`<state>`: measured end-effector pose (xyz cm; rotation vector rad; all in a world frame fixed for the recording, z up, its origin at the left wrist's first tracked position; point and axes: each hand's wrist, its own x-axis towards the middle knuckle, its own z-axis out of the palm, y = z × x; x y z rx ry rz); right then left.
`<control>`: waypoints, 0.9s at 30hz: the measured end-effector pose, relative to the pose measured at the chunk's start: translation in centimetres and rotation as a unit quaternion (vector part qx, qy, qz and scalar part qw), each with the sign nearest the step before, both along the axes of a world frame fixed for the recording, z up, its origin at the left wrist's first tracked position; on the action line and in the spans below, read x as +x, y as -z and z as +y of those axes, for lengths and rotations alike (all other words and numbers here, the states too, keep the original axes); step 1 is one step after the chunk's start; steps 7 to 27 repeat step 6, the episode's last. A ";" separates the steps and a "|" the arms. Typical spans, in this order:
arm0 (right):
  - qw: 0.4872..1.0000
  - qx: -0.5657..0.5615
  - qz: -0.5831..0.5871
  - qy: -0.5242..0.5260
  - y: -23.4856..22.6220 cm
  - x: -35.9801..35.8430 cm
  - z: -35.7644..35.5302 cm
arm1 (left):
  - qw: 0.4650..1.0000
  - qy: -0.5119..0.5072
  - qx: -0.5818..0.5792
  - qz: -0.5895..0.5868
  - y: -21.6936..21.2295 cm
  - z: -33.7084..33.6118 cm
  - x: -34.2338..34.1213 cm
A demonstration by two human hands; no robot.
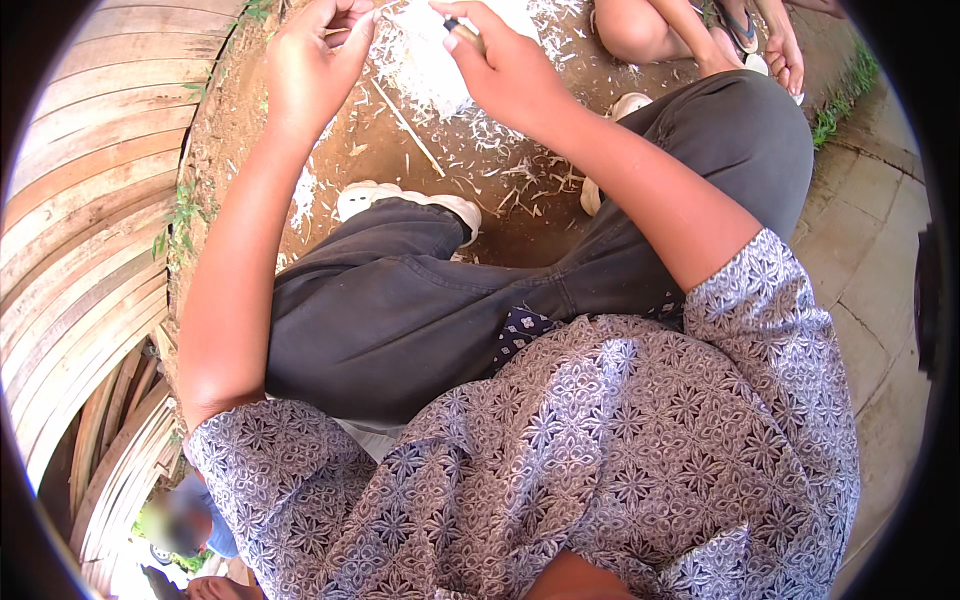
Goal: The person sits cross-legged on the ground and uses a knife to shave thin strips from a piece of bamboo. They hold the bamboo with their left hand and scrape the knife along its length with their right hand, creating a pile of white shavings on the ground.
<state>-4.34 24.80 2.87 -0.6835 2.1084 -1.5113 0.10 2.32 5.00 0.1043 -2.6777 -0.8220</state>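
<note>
At the top edge, my left hand (318, 65) is closed, its thumb and fingers pinching a thin pale strip (386, 5) that runs partly out of view. Across from it, my right hand (510, 80) is wrapped round a short wooden-handled tool (466, 37) with a dark collar; I cannot make out its blade or tip. Between and below the hands lies a bright heap of white shavings (425, 75). A long thin pale stick (408, 128) rests on the brown soil under my hands, among scattered curls.
Curved wooden slats (95, 150) line the left side. Another person's bare leg (640, 30) and hand (785, 62) are at the upper right, near a sandal (738, 30). My pale shoe (370, 198) stands on the soil. Grey paving (850, 250) lies at the right.
</note>
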 end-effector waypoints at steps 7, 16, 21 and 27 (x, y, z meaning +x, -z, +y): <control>0.989 -0.131 0.047 0.054 -0.9 1.0 -0.1 | 0.998 -0.018 0.049 -0.031 0.2 -0.2 0.3; 0.989 -0.131 0.047 0.054 -0.9 1.0 -0.1 | 0.998 -0.018 0.049 -0.031 0.2 -0.2 0.3; 0.989 -0.131 0.047 0.054 -0.9 1.0 -0.1 | 0.998 -0.018 0.049 -0.031 0.2 -0.2 0.3; 0.989 -0.131 0.047 0.054 -0.9 1.0 -0.1 | 0.998 -0.018 0.049 -0.031 0.2 -0.2 0.3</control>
